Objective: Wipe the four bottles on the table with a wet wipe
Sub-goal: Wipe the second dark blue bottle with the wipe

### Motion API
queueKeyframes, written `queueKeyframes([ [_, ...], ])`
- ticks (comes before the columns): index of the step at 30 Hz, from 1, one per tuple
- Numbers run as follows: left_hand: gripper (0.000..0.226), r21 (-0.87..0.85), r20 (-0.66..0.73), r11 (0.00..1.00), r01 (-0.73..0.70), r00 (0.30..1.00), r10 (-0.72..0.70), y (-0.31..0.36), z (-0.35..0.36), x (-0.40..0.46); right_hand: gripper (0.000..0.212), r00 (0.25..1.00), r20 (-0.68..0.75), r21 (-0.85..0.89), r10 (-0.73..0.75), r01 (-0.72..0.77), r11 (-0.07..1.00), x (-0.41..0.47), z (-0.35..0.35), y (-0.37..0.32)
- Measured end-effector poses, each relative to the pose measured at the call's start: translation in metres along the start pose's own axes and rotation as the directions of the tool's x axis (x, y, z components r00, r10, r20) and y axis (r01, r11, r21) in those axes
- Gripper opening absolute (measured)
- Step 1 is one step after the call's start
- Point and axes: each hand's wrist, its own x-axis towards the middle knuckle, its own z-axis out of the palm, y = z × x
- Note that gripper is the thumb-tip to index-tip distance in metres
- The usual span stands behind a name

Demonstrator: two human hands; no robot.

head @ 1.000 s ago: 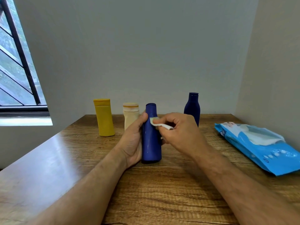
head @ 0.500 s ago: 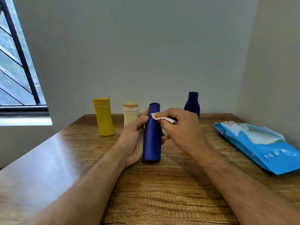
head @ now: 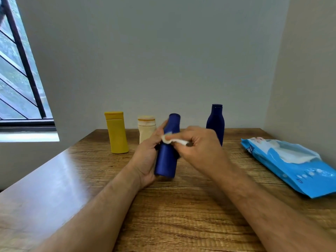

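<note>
My left hand (head: 147, 157) grips a blue bottle (head: 166, 160) from its left side and holds it tilted with the top leaning right, its base just above the wooden table (head: 181, 215). My right hand (head: 200, 148) pinches a white wet wipe (head: 174, 140) pressed against the bottle's upper front. Behind stand a yellow bottle (head: 117, 132), a cream bottle (head: 146, 129) partly hidden by my left hand, and a dark blue bottle (head: 215, 120) partly behind my right hand.
A blue pack of wet wipes (head: 291, 164) lies at the table's right side, its flap open with a white wipe showing. A window (head: 18, 79) with dark bars is at the left. Walls close the back and right.
The blue bottle has been lifted slightly and tilted to the right. My right hand has slid the wipe leftwards across the bottle's upper front.
</note>
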Motion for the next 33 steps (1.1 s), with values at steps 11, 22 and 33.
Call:
queueKeyframes([
  [11,0.054,-0.058,-0.090,0.997,-0.041,0.995,0.036,0.006,-0.007,0.003,0.024,0.927,0.371,-0.008,0.047,-0.048,0.999,-0.001,0.008,-0.001],
  [22,0.040,-0.026,-0.040,0.998,0.066,0.997,-0.067,-0.004,0.002,0.000,0.022,0.982,-0.038,0.204,0.184,-0.173,0.963,0.000,-0.003,-0.006],
  [33,0.044,-0.072,-0.153,0.996,-0.053,0.987,0.042,0.001,0.002,0.004,0.019,0.892,0.428,0.016,0.146,-0.169,0.985,-0.001,-0.005,-0.012],
])
